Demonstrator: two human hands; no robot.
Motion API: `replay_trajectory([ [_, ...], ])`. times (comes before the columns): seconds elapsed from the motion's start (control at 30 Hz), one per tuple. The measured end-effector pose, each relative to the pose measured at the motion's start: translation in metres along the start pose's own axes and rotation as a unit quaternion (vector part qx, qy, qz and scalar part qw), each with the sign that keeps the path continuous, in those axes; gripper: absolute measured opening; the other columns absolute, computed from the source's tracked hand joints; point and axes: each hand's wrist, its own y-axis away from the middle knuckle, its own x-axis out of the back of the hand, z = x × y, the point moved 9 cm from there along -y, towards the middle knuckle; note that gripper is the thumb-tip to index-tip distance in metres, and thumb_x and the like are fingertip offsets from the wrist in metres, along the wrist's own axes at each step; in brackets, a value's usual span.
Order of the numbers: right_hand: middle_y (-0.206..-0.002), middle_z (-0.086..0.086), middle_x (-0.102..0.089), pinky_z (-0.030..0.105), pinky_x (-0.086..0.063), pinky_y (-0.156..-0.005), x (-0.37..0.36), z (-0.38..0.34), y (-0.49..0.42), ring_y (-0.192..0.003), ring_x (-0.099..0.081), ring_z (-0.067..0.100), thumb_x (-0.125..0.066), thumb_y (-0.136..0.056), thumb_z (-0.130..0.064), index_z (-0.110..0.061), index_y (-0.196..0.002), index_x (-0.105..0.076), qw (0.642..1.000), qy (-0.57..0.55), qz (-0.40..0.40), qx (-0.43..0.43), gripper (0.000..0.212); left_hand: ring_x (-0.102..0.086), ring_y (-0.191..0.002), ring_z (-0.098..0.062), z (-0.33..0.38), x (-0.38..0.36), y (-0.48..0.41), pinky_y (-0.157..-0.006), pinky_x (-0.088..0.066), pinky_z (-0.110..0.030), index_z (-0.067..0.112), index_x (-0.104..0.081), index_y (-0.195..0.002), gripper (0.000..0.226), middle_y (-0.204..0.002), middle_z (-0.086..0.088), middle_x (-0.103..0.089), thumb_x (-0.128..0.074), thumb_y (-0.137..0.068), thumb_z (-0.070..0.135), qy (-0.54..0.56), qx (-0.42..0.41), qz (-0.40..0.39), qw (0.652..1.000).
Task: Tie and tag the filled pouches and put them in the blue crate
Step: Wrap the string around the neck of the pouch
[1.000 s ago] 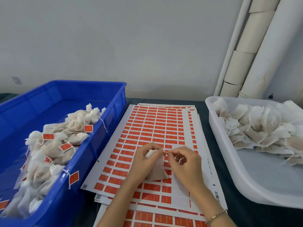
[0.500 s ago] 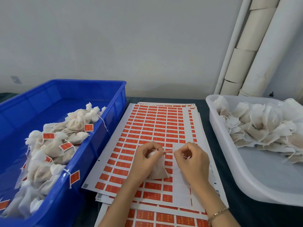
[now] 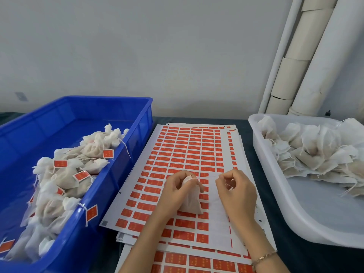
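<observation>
Left hand grips the pouch neck; right hand pinches the string: best pull level, steadily, until cinched.

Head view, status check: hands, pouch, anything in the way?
Left hand grips pouch neck; right hand pinches string, taut between them. No tag visible on pouch. Nothing between it and blue crate.

Blue crate at the bench's left edge: smooth, glossy hard plastic. White tray at the right edge: smooth, faintly translucent plastic. Bench: dark, matt, cloth-like. Label sheets: smooth white paper with orange-red labels. Pouch gripped by the left hand: thin, matt, off-white fabric. String pinched by the right hand: fine white thread. Bracelet: shiny gold-coloured metal.
</observation>
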Motion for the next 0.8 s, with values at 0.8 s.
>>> replay_trajectory([
  [0.8, -0.100, -0.009, -0.067, 0.017, -0.046, -0.060, 0.015, 0.028, -0.006, -0.075, -0.064, 0.007, -0.063, -0.089, -0.028, -0.025, -0.091, -0.058, 0.990, -0.077, 0.052, -0.107, 0.006, -0.062, -0.078, -0.017, -0.015, -0.013, 0.002, -0.080, -0.050, -0.026, 0.011, -0.066, -0.095, 0.032, -0.084, -0.010, -0.065, -0.046, -0.089, 0.036, 0.209, 0.119, -0.146, 0.960],
])
